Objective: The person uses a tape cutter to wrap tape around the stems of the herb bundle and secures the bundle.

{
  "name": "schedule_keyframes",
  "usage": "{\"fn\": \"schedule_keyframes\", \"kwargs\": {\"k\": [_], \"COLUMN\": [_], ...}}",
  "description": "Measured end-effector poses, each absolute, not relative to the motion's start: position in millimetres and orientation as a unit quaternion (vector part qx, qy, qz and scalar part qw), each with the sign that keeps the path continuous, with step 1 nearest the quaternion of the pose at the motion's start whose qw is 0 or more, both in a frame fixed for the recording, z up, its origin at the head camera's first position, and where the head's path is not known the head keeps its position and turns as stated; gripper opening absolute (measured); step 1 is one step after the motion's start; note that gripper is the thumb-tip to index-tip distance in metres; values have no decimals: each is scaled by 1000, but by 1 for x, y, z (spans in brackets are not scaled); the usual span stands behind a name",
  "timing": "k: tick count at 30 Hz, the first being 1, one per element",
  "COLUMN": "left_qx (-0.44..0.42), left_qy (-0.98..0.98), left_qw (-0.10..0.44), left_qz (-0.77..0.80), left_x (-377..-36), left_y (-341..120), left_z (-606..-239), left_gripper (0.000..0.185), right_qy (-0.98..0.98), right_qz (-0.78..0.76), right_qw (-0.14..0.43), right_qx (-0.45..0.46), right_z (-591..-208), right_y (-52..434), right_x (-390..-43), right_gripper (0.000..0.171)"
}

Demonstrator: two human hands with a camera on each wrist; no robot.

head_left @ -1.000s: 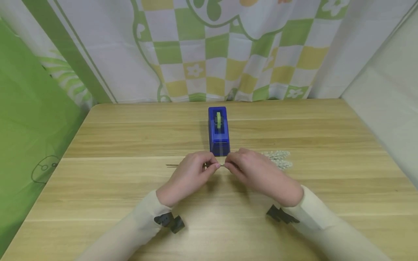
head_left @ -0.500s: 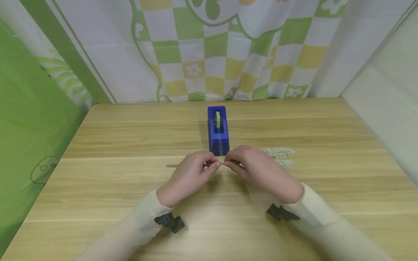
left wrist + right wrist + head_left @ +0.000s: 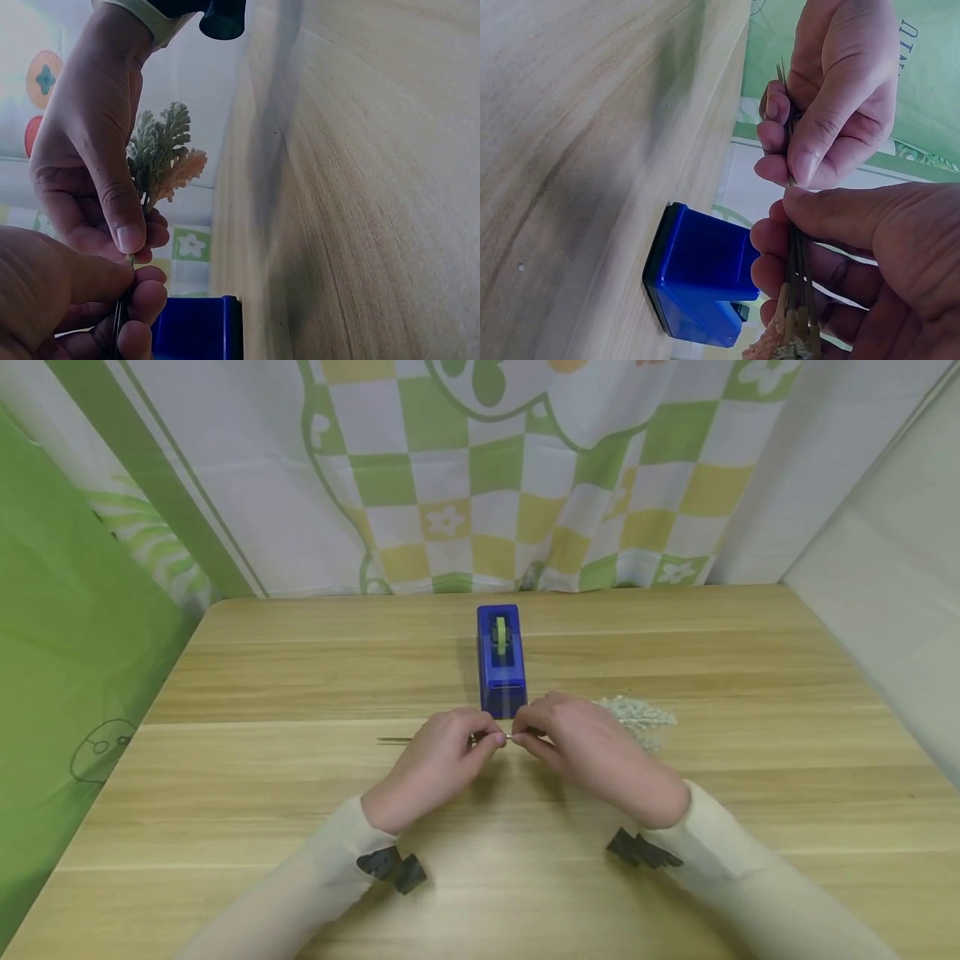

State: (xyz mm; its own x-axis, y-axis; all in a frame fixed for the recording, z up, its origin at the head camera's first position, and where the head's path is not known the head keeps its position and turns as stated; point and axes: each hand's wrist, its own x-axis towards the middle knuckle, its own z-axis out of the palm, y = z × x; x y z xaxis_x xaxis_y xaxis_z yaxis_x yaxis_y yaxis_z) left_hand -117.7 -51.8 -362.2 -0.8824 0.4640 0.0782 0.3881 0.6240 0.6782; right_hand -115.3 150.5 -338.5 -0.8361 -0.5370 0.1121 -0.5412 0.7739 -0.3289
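Observation:
A thin bunch of stems [image 3: 799, 255] lies level between both hands, with frilly grey-green flower heads [image 3: 637, 714] at its right end. One pinkish-orange flower head [image 3: 182, 172] shows among them in the left wrist view. My left hand [image 3: 438, 764] pinches the stems between thumb and fingers, and their bare ends stick out to its left. Close beside it, my right hand [image 3: 600, 760] pinches the same stems nearer the heads. Only a short shiny bit of stem shows between the two sets of fingertips. Fingers hide the rest of the stems.
A blue tape dispenser [image 3: 502, 681] with a greenish roll core [image 3: 501, 635] stands just beyond the hands on the wooden table [image 3: 300, 668]. Behind the table hangs a checked curtain [image 3: 495, 468], and a green cloth [image 3: 67, 635] is at the left.
The flower heads have turned and now bunch closer together. My right hand has shifted slightly left; the left hand has stayed nearly in place, still pinching the stems.

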Motion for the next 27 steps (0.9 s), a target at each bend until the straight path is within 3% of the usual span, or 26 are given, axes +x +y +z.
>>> {"fn": "schedule_keyframes", "kwargs": {"k": [18,27], "left_qx": [242,237], "left_qy": [902,914], "left_qw": [33,36], "left_qz": [355,327], "left_x": [-119,-119], "left_y": [-50,-50], "left_z": [-364,-361], "left_gripper": [14,17], "right_qy": [-945,-942], "right_qz": [183,187], "right_qw": [-42,-18], "right_qx": [268,278], "right_z": [-338,-341], "right_y": [150,154], "right_x": [-117,-118], "right_gripper": [17,15]}}
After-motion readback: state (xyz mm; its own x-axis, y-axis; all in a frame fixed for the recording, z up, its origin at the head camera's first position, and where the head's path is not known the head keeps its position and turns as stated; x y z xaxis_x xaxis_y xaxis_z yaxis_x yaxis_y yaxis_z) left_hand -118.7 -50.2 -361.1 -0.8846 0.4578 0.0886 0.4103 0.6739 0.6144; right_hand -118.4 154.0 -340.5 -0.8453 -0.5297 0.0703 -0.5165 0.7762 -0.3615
